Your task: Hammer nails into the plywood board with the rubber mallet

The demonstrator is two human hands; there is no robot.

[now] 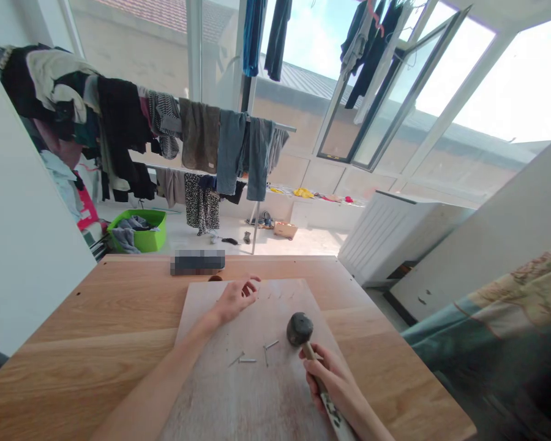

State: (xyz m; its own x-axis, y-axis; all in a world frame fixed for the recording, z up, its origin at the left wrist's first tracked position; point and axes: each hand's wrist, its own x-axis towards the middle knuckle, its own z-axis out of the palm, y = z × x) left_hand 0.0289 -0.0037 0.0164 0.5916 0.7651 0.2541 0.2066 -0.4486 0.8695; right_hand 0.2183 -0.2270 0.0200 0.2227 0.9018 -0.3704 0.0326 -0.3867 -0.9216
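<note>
My right hand [324, 373] is wrapped round the handle of a mallet [299, 329]. Its dark, rounded head is raised above the right part of a pale wooden board [211, 392]. Near the board's far edge is my left hand [234, 300], fingers loosely bent and apart, with nothing visible in them. Just right of its fingertips, several thin nails [280, 295] stand in a row in the board. Several loose nails [247, 361] lie on the middle of the board, between my forearms.
The board rests on a wooden table [96, 343]. At the table's far edge lies a dark, partly blurred box [197, 262], with a small brown round thing [215, 278] close by. Beyond are a laundry rack [284, 127], a green basket [153, 233] and a white cabinet [381, 226]; a curtain [496, 306] hangs right.
</note>
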